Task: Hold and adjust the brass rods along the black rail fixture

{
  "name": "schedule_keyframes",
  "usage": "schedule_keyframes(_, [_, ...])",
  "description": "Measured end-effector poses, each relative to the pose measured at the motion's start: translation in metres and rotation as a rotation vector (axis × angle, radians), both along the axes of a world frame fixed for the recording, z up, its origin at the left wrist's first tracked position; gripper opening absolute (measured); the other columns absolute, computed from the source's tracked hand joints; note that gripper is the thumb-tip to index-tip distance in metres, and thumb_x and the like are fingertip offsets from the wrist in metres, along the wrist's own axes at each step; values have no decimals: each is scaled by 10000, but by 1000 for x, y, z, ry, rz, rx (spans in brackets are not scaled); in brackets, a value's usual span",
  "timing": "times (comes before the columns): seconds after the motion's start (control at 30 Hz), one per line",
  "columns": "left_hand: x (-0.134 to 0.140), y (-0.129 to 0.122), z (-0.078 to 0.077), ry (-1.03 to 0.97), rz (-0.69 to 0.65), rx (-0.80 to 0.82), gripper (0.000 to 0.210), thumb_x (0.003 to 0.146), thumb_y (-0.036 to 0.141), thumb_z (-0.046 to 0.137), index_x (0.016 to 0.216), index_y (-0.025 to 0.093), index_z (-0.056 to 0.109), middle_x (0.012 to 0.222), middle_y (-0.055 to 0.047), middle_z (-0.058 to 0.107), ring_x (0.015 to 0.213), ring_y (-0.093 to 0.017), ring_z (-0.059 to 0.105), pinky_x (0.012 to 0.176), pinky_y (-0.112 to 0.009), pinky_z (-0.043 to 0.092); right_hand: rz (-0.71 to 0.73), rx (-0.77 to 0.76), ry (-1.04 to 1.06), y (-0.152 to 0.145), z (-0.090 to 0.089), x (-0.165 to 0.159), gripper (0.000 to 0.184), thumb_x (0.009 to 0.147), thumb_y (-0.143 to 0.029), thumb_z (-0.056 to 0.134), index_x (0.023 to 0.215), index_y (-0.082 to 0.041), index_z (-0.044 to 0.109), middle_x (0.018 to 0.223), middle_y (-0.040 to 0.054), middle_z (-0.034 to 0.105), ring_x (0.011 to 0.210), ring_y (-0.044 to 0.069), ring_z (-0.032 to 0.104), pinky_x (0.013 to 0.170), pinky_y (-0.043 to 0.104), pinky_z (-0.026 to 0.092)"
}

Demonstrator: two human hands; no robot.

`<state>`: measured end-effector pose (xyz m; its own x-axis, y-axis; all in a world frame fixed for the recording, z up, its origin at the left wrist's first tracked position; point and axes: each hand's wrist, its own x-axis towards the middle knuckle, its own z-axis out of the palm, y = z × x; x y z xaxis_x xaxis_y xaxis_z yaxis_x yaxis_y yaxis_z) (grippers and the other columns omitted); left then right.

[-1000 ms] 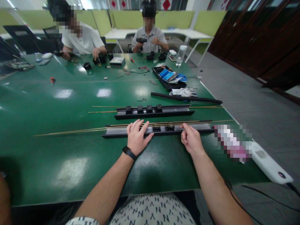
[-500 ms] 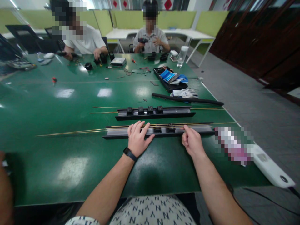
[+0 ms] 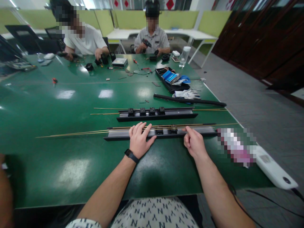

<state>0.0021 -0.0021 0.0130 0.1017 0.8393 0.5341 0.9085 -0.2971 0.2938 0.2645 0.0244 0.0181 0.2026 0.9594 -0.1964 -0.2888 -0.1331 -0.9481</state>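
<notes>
The left hand [image 3: 140, 139] is covering part of the near black-edged channel [image 3: 118, 133], so whatever is lying under its palm is staying hidden. Mosaic squares are masking a pink-and-white item [image 3: 237, 150] beyond the channel's right end, and the left picture edge is cutting off a blurred arm [image 3: 5, 186]. The left hand is lying open, fingers spreading across the thin brass-coloured rods [image 3: 76, 133] that are running along the channel. The right hand [image 3: 194, 142] is curling its fingers while the index finger is pointing in at the channel (whether it is pinching anything, I cannot tell).
</notes>
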Motion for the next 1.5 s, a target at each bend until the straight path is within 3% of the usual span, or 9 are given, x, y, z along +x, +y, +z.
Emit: schedule_keyframes(1.5, [0, 2, -4, -11, -3, 25, 510, 917, 507, 661, 1375, 288, 620, 1405, -106, 624, 1382, -318, 502, 1180, -512, 272, 14, 7, 9, 2, -2, 2, 314, 834, -445, 773, 890, -145, 701, 400, -68, 473, 275, 50, 287, 283, 166, 187])
